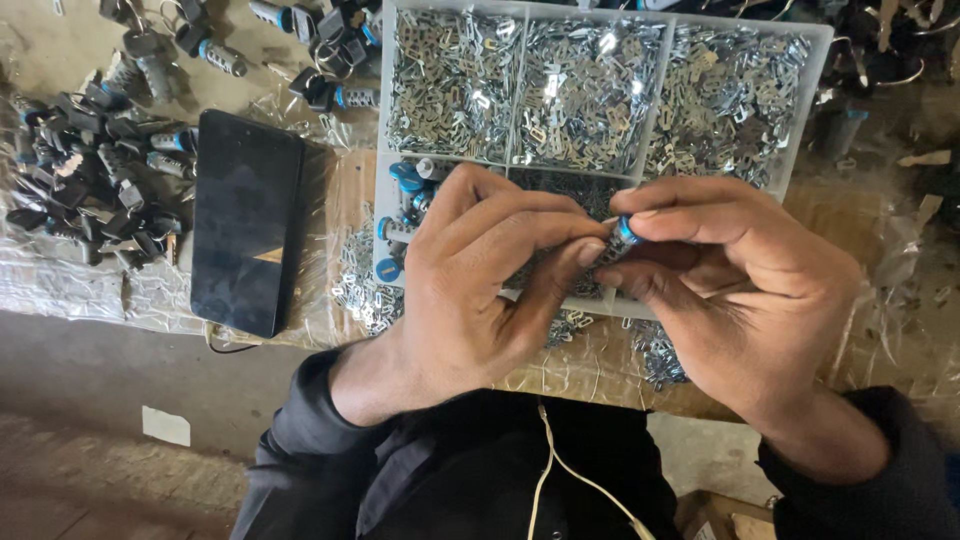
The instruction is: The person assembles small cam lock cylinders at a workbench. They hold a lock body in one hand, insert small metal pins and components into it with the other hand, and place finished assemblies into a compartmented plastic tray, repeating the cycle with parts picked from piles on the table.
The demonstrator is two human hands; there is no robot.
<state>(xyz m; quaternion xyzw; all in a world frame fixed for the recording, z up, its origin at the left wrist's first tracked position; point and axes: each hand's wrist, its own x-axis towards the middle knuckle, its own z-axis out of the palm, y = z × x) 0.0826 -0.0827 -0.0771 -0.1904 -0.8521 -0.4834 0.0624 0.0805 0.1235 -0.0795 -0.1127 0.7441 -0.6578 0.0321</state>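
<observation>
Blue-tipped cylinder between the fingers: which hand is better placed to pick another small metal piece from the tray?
Probably the left hand. The right hand pinches the blue-tipped cylinder at its blue end, while the left only meets it with its fingertips and lies over the tray.

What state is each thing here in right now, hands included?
Left hand: fingers pinched on the small cylinder.
Right hand: gripping the same cylinder.
Small cylinder: blue-tipped, held between both hands above the box.
Compartment box: open, filled with small metal pieces.
Phone: lying flat, screen dark.
Dark parts pile: loose on the plastic sheet.
</observation>
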